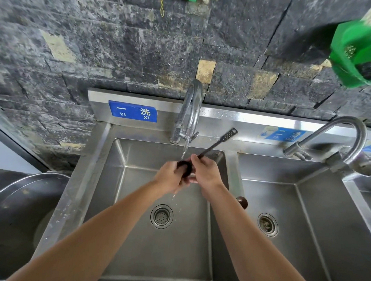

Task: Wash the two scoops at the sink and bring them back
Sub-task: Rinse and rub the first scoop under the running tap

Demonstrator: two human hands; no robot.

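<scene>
Stainless steel sink (124, 159) fills the head view. Over its left basin, near the back edge, the black long-handled scoop (220, 142) is under the thin stream (185, 147) from the tap (190, 110). The left hand (168, 177) curls round its bowl, and the right hand (206, 173) grips the handle. The second scoop (242, 202) sits on the divider rim between the basins, just beside the right forearm. I think the forearm may knock it off, and the wet handle may slip.
</scene>
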